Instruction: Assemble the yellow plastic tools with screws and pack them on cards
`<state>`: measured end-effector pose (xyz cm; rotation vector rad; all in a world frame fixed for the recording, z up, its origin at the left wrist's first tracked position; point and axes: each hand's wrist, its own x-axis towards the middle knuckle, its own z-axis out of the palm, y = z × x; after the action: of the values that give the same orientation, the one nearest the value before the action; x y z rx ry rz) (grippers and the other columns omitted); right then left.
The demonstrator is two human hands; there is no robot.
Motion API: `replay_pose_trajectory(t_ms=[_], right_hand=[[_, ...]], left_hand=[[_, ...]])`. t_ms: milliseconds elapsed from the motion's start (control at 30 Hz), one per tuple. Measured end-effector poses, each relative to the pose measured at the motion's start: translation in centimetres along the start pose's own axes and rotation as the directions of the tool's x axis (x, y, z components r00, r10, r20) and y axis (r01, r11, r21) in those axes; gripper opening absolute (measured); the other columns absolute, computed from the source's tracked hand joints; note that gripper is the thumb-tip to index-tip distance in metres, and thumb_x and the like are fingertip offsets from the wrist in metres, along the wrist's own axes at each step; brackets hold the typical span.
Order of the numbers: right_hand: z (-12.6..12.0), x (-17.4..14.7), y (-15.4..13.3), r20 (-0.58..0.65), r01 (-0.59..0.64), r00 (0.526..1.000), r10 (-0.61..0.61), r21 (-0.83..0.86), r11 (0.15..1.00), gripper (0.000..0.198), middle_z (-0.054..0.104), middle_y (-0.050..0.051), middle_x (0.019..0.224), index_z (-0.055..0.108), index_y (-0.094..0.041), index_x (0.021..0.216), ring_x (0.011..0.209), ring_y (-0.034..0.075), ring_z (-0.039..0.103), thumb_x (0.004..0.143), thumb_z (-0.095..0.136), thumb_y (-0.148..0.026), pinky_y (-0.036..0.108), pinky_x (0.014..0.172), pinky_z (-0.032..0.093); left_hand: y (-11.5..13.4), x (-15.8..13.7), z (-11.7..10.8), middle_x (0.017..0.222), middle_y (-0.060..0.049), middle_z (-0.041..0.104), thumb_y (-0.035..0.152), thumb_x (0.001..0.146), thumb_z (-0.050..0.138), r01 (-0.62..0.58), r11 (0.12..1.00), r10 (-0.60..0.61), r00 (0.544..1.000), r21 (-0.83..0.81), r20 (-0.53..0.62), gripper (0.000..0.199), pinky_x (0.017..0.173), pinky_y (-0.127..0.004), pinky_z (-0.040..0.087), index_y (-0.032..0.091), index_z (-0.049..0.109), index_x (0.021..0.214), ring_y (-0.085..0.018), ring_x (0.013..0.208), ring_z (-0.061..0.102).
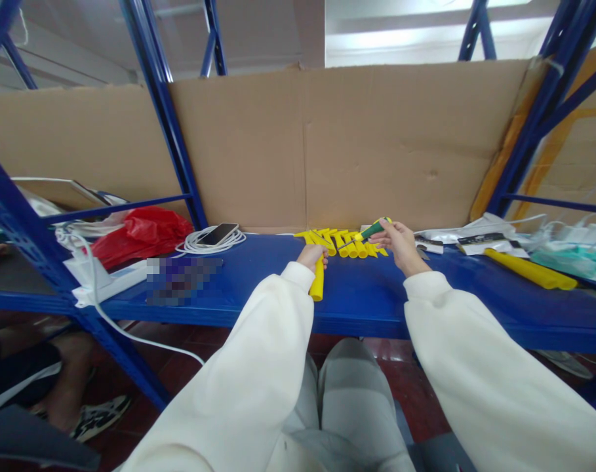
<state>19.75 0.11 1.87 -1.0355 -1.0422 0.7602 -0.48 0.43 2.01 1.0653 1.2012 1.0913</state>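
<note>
My left hand (pixel 311 257) is closed round a yellow tube (pixel 318 283), whose lower end sticks out below the fist toward the shelf's front edge. In my right hand (pixel 398 244) is a screwdriver (pixel 374 230) with a green and yellow handle, gripped near the end. Its thin shaft points left and slightly down, toward my left hand. Behind the shaft, several short yellow pieces (pixel 349 246) lie in a row on the blue shelf (pixel 268 275), some of them rolled like tubes. Whether the screwdriver tip touches anything, I cannot tell.
A phone (pixel 219 234) rests on a coiled white cable (pixel 192 243). Left of it are a red plastic bag (pixel 143 236) and a white power strip (pixel 115 283). Long yellow rolls (pixel 531 269) lie at right. Cardboard (pixel 376 144) stands behind. A person's leg (pixel 74 367) shows lower left.
</note>
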Motion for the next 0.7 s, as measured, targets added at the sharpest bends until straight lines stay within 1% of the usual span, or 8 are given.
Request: replay_pose_trajectory(t_ms=[67, 167, 300, 400, 467, 567, 633, 700], right_hand=[[0.0, -0.1, -0.1, -0.037, -0.034, 0.999, 0.034, -0.024, 0.999, 0.033, 0.069, 0.000, 0.058, 0.050, -0.022, 0.077, 0.052, 0.014, 0.071, 0.090, 0.071, -0.043, 0.015, 0.041, 0.047], [0.2, -0.4, -0.3, -0.038, -0.112, 0.993, 0.108, -0.096, 0.989, 0.026, 0.070, 0.002, 0.060, 0.053, -0.020, 0.079, 0.052, 0.014, 0.070, 0.092, 0.069, -0.036, 0.015, 0.041, 0.047], [0.5, -0.7, -0.3, 0.052, -0.184, 0.979, 0.198, -0.197, 0.963, 0.017, 0.074, 0.006, 0.068, 0.057, -0.018, 0.085, 0.052, 0.013, 0.069, 0.094, 0.066, -0.030, 0.018, 0.045, 0.050], [0.1, -0.5, 0.4, 0.162, -0.199, 0.949, 0.270, -0.356, 0.913, 0.014, 0.076, 0.007, 0.073, 0.062, -0.017, 0.087, 0.053, 0.013, 0.068, 0.091, 0.068, -0.029, 0.020, 0.049, 0.053], [-0.3, -0.1, 1.3, 0.265, -0.117, 0.924, 0.275, -0.489, 0.864, 0.014, 0.076, 0.007, 0.076, 0.066, -0.016, 0.086, 0.057, 0.013, 0.069, 0.086, 0.074, -0.028, 0.021, 0.053, 0.053], [-0.8, 0.9, 3.0, 0.409, 0.119, 0.890, 0.201, -0.634, 0.764, 0.019, 0.076, 0.005, 0.075, 0.072, -0.016, 0.087, 0.069, 0.018, 0.070, 0.073, 0.083, -0.024, 0.026, 0.065, 0.056], [-1.0, 1.7, 4.0, 0.462, 0.250, 0.878, 0.127, -0.668, 0.701, 0.021, 0.076, 0.005, 0.076, 0.075, -0.016, 0.088, 0.078, 0.022, 0.072, 0.069, 0.084, -0.021, 0.031, 0.075, 0.058], [-1.2, 2.4, 4.6, 0.503, 0.316, 0.860, 0.087, -0.658, 0.683, 0.020, 0.077, 0.006, 0.080, 0.078, -0.016, 0.088, 0.084, 0.024, 0.072, 0.069, 0.082, -0.022, 0.034, 0.082, 0.058]], left_hand=[[0.1, 0.0, 0.0, 0.046, 0.010, 0.042, 0.002, 0.086, 0.055, 0.009, 1.000, -0.009, 1.000, -0.002, 0.002, 0.015, 0.043, -0.019, 0.032, 0.016, 0.056, 0.085, -0.007, 0.036, 0.038], [0.1, 0.0, 0.0, 0.045, 0.009, 0.042, 0.000, 0.086, 0.052, 0.008, 1.000, -0.008, 1.000, -0.006, 0.008, 0.017, 0.041, -0.019, 0.031, 0.016, 0.056, 0.085, -0.008, 0.035, 0.038], [0.1, 0.0, 0.1, 0.045, 0.008, 0.044, -0.001, 0.085, 0.052, -0.008, 1.000, 0.008, 1.000, 0.002, -0.003, 0.017, 0.040, -0.019, 0.032, 0.015, 0.059, 0.087, -0.007, 0.035, 0.038], [0.0, 0.2, 0.1, 0.047, 0.007, 0.048, 0.001, 0.087, 0.053, -0.019, 1.000, 0.019, 1.000, 0.011, -0.014, 0.015, 0.040, -0.019, 0.033, 0.014, 0.060, 0.088, -0.008, 0.036, 0.041], [-0.1, 0.3, 0.1, 0.051, 0.005, 0.052, 0.002, 0.086, 0.056, -0.033, 0.999, 0.033, 0.999, 0.021, -0.010, 0.013, 0.040, -0.020, 0.035, 0.014, 0.061, 0.087, -0.008, 0.037, 0.044], [-0.1, 0.5, 0.0, 0.057, 0.004, 0.058, 0.001, 0.081, 0.064, -0.046, 0.998, 0.046, 0.999, 0.037, 0.010, 0.014, 0.043, -0.019, 0.038, 0.013, 0.063, 0.089, -0.008, 0.041, 0.050], [0.1, 0.5, -0.1, 0.065, 0.002, 0.063, 0.000, 0.078, 0.067, -0.057, 0.997, 0.056, 0.998, 0.045, 0.023, 0.021, 0.044, -0.019, 0.040, 0.012, 0.064, 0.096, -0.008, 0.045, 0.054], [0.2, 0.4, -0.1, 0.078, -0.002, 0.069, 0.000, 0.079, 0.065, -0.081, 0.995, 0.079, 0.996, 0.054, 0.031, 0.029, 0.045, -0.018, 0.041, 0.012, 0.064, 0.106, -0.008, 0.047, 0.056]])
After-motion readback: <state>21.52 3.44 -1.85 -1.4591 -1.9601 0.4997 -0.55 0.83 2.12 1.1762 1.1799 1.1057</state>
